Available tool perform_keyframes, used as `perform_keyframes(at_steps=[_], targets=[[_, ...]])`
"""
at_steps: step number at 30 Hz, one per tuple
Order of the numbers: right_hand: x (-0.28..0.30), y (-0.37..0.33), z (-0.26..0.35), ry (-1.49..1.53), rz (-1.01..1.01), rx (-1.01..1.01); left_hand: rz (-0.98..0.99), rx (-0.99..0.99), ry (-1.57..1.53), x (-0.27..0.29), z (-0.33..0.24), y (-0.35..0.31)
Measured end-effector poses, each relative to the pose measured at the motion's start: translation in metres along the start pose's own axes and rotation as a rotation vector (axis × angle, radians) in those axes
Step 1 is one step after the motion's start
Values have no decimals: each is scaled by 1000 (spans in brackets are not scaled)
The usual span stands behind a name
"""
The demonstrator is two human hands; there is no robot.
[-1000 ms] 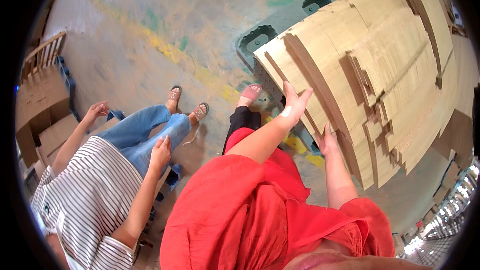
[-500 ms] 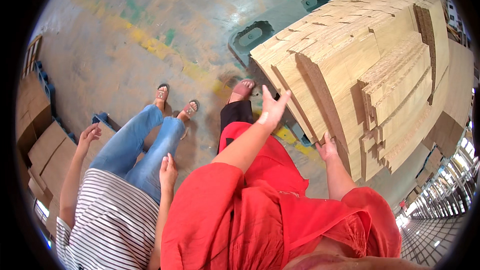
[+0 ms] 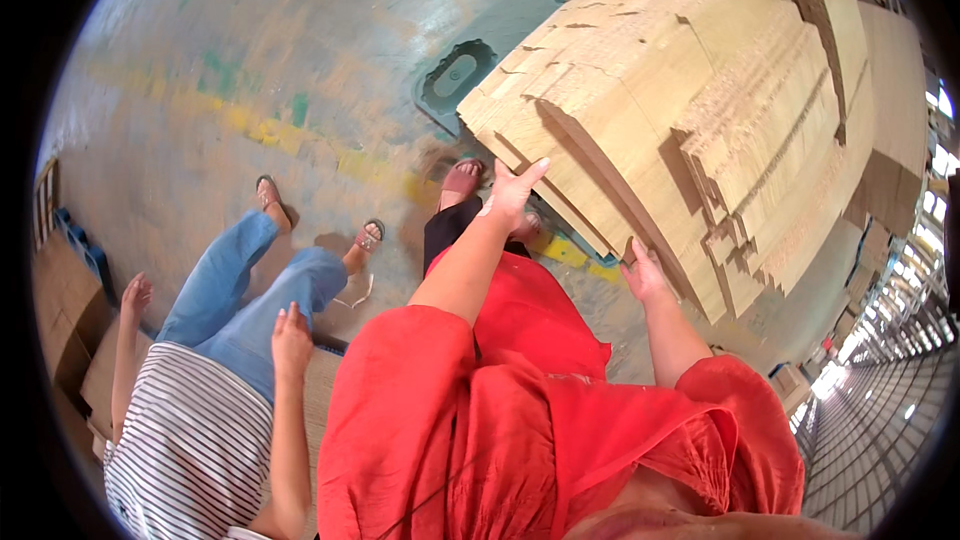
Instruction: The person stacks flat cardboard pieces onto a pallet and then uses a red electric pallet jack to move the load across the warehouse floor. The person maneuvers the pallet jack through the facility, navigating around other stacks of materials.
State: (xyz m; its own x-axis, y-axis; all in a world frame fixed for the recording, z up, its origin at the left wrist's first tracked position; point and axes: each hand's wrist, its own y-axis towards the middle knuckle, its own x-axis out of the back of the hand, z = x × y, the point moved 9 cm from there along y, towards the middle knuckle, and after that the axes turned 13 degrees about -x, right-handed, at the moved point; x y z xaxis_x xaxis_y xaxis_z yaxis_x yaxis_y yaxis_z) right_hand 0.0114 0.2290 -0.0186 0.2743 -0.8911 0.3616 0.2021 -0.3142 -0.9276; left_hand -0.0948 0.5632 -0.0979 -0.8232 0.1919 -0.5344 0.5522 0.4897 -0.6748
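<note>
A large stack of pale wooden boards (image 3: 640,120), stepped and uneven on its top, stands in front of me to the right. My left hand (image 3: 513,198) is at the near left corner of a wooden board (image 3: 558,196), with its thumb over the edge and its other fingers partly hidden. Farther right along the same near edge, my right hand (image 3: 648,275) grips the board, thumb up on the edge and the other fingers mostly out of sight. Both arms reach forward from red sleeves.
A dark plastic pallet (image 3: 455,80) shows under the stack. To my left walks a person in a striped shirt (image 3: 190,430) and jeans, hands free. Brown flat sheets (image 3: 65,290) lie at the far left. A worn yellow line (image 3: 260,130) crosses the floor.
My left hand has come from the air beside the stack to the board's corner. My right hand stays at the near edge. The person on the left has stepped along, arms swinging.
</note>
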Motion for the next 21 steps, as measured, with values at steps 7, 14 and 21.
perform_keyframes(at_steps=[7, 14, 21], targets=[[48, -18, -37, -89, -57, 20, 185, 33, 400, -6, -37, -53], [81, -46, -104, -166, -16, 34, 359, 144, 655, -25, -54, -82], [77, -89, -138, -106, 62, 82, 335, 301, 240, -116, 4, -58]])
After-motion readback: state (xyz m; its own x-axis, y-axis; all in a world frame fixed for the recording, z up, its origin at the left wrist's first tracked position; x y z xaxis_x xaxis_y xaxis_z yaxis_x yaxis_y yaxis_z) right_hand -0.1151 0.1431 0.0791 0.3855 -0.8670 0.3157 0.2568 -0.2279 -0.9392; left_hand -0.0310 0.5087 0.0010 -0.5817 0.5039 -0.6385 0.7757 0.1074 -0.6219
